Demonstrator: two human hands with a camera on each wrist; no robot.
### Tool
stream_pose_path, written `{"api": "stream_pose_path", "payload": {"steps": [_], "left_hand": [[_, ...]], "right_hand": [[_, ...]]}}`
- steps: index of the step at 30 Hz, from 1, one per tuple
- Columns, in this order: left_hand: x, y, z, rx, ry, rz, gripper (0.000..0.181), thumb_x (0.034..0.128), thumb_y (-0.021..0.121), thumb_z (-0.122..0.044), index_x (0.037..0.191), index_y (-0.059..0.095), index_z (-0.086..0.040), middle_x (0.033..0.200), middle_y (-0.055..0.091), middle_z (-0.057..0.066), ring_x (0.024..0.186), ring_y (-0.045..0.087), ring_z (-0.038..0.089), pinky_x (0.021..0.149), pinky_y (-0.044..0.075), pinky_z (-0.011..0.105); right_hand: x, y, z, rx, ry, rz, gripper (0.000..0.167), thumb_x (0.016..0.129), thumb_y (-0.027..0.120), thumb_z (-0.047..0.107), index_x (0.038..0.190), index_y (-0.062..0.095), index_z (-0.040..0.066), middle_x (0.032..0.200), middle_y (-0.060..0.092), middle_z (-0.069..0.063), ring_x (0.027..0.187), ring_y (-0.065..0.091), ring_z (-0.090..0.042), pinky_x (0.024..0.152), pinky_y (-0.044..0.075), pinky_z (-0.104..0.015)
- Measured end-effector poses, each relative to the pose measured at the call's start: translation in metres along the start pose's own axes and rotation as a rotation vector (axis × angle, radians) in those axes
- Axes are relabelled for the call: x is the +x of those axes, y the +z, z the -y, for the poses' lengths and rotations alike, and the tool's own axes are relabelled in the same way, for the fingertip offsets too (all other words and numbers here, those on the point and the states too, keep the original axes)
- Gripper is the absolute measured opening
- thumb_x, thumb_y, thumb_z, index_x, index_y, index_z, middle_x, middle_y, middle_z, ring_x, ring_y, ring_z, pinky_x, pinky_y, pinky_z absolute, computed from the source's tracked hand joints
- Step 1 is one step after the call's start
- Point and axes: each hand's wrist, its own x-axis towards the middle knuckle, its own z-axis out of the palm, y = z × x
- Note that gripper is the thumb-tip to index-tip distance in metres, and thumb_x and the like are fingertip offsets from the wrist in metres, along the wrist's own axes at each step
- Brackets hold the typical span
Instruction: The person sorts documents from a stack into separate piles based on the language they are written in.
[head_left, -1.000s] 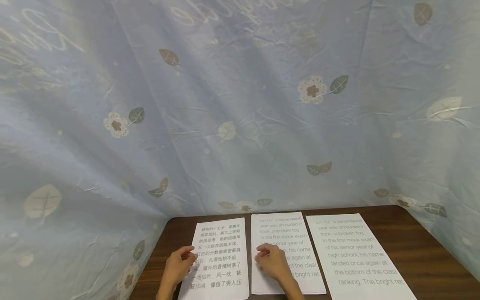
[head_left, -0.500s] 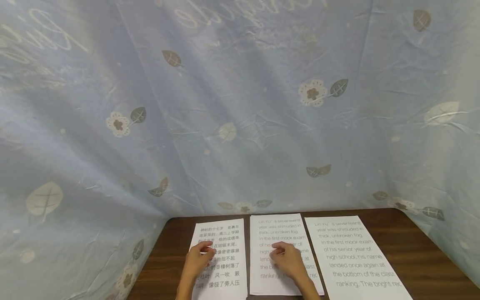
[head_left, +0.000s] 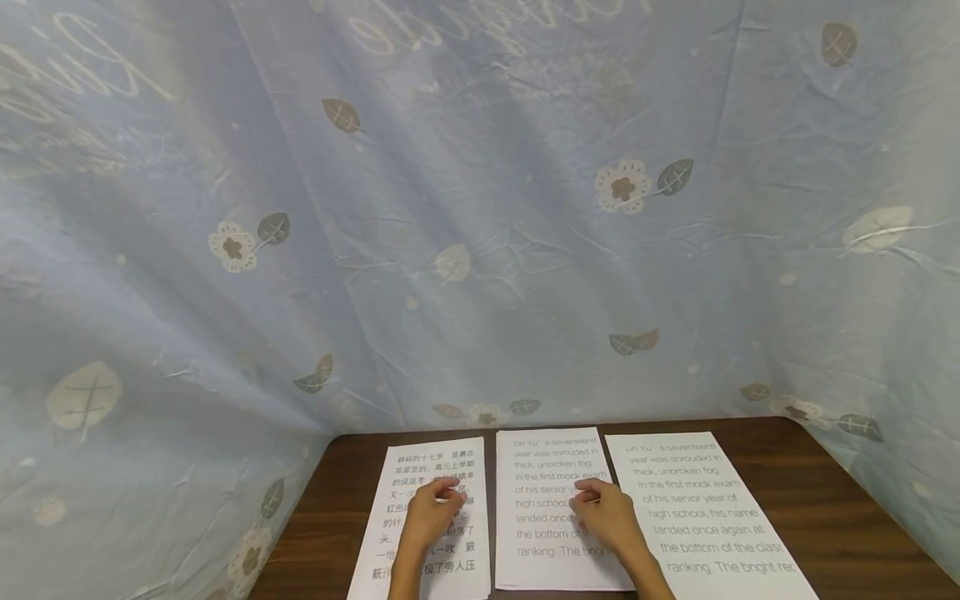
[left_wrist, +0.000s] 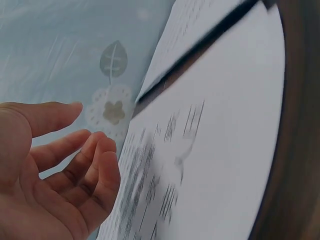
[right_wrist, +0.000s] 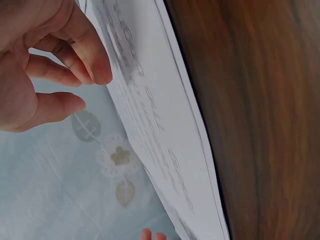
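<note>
Fingers [left_wrist: 109, 175] of the left hand [head_left: 433, 512] are loosely bent, the thumb standing apart from them; nothing is held. The right hand [head_left: 609, 512] shows the same: fingers relaxed, a gap to the thumb, no item gripped. Both appear raised off the paper in the wrist views.

Beneath the left hand lies the left stack [head_left: 431, 461], printed in Chinese characters. Beneath the right hand, toward its right edge, lies the middle stack [head_left: 543, 517], printed in English. The right sheet [head_left: 705, 508], also English, lies beside it; whether it is single or layered cannot be determined.

Risk, in my judgement: a dragging fingertip could skew the loose upper pages, and a pinch could lift several at once, the sheets being thin and closely layered. A low sweep of the right hand could nudge the right sheet.

Surface: dark wood-grain desk [head_left: 840, 517], rounded far corners, strips showing between the papers. Room: creased blue-grey cloth [head_left: 480, 333] with leaf and flower motifs, hanging behind and at both sides
</note>
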Motion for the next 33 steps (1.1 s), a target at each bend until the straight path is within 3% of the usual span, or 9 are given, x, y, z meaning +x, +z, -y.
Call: {"api": "stream_pose_path", "payload": {"steps": [14,27,33], "left_hand": [[-0.001,0.037,-0.018,-0.077,-0.001,0.053,0.044,0.0969,0.074,-0.016,0.135,0.068,0.004,0.104,0.072,0.011,0.081,0.073,0.021,0.066,0.062,0.032],[0.001,0.051,-0.024,-0.024,-0.013,0.059,0.043,0.0970,0.074,-0.019,0.133,0.069,0.003,0.104,0.071,0.008,0.081,0.072,0.019,0.067,0.063,0.034],[0.003,0.053,-0.022,0.021,0.000,0.061,0.041,0.0968,0.074,-0.019,0.132,0.070,0.002,0.105,0.073,0.008,0.081,0.072,0.016,0.068,0.063,0.033]], "right_hand": [[0.003,-0.033,-0.021,-0.043,0.026,-0.019,0.042,0.092,0.073,0.011,0.129,0.070,-0.010,0.097,0.074,-0.008,0.070,0.070,-0.013,0.059,0.056,-0.025],[0.008,-0.048,-0.031,-0.093,0.044,-0.050,0.043,0.090,0.074,0.012,0.128,0.071,-0.008,0.099,0.075,-0.008,0.073,0.071,-0.012,0.059,0.057,-0.025],[0.009,-0.052,-0.034,-0.179,0.025,-0.058,0.043,0.088,0.076,0.015,0.124,0.073,-0.008,0.096,0.076,-0.004,0.087,0.074,-0.018,0.070,0.053,-0.029]]}}
